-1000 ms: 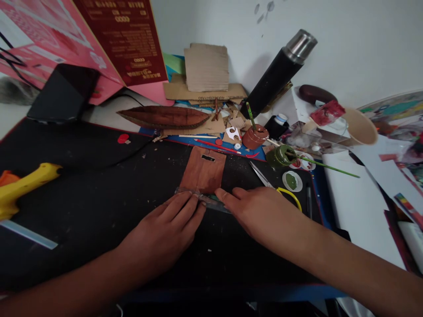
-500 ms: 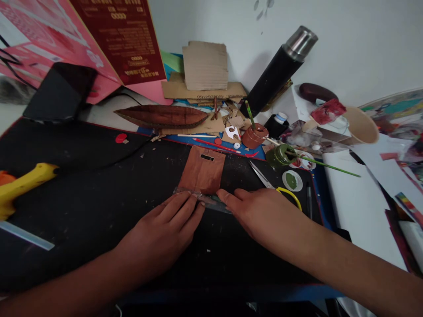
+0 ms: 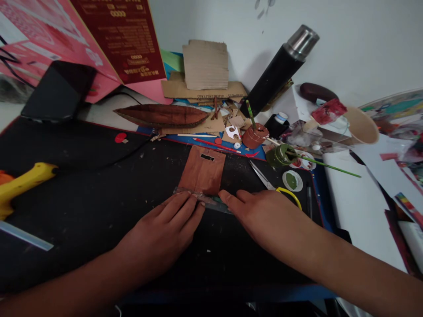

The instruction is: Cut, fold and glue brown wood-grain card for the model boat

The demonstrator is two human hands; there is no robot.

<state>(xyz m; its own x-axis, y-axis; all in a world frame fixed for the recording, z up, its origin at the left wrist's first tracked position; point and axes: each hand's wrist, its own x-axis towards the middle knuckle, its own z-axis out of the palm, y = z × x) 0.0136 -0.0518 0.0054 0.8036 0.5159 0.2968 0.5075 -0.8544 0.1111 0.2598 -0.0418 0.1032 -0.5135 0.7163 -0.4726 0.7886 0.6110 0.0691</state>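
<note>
A brown-painted cardboard piece (image 3: 203,174) with a small rectangular slot near its far end lies flat on the black mat. Across its near edge runs a clear plastic strip (image 3: 211,202), shiny and partly covered by my fingers. My left hand (image 3: 167,229) rests on the strip with its fingers stretched out and pressing down. At the strip's right end, by the cardboard's near right corner, my right hand (image 3: 261,215) is closed, its thumb pointing left; its other fingertips are largely hidden. Just beyond that hand lie scissors (image 3: 262,175) with yellow handles.
A yellow glue gun (image 3: 28,185) and a clear stick (image 3: 26,235) lie left. Behind are a brown boat-shaped piece (image 3: 161,116), cardboard scraps, a brown paint jar (image 3: 255,136), a green paint jar (image 3: 279,155) holding a brush, and a leaning black flask (image 3: 274,72).
My right hand has shifted very slightly, its thumb a touch lower and further right. The left hand, the cardboard and the strip look the same.
</note>
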